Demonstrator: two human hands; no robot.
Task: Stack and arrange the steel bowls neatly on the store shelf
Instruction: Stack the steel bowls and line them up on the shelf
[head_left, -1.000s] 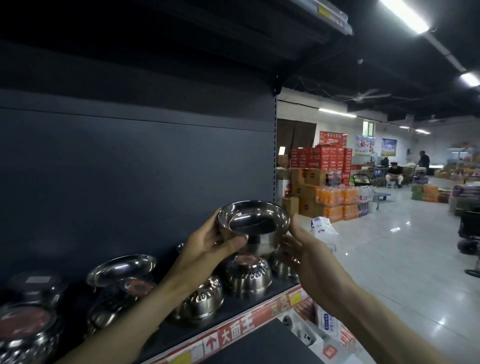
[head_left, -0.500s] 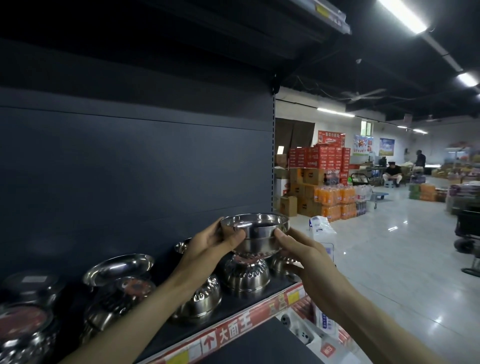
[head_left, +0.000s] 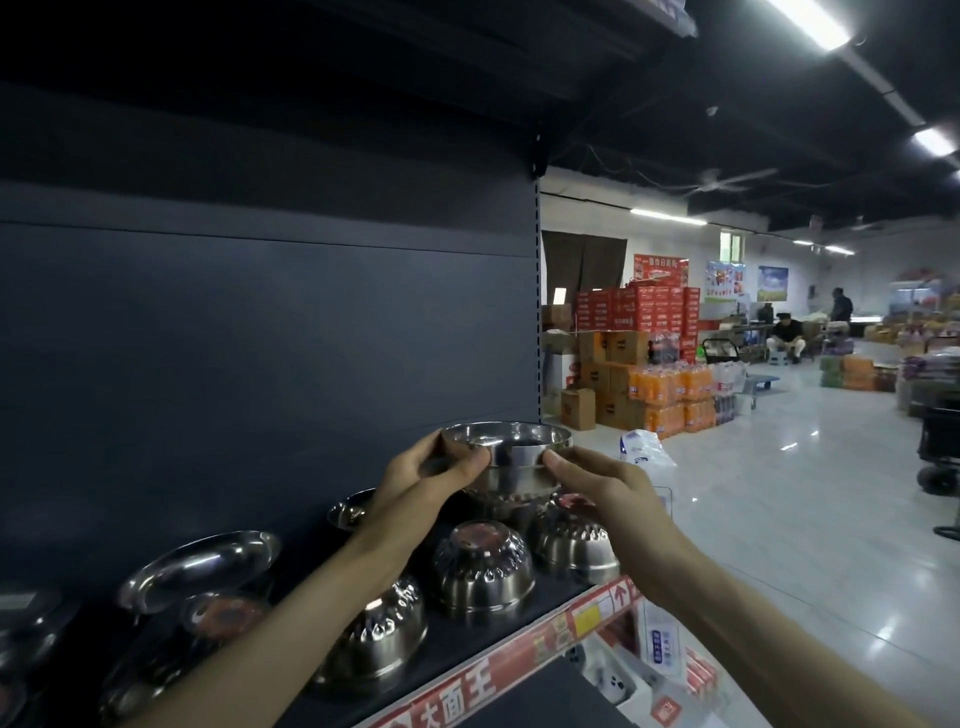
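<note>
I hold an upright steel bowl between both hands at the back right of the dark shelf. My left hand grips its left side and my right hand its right side. The bowl sits low over another ribbed bowl beneath it; I cannot tell whether they touch. Upside-down ribbed steel bowls stand in front: one in the middle, one to the right, one under my left forearm. A shallow steel plate lies tilted on bowls further left.
The shelf's front edge carries a red and white price strip. The shelf's dark back panel rises behind. A lower shelf holds packaged goods. To the right lies open shop floor with stacked boxes, drink packs and people far off.
Both hands have lowered the bowl from chest height down and back onto the rear right stack, and the view has moved closer to the shelf.
</note>
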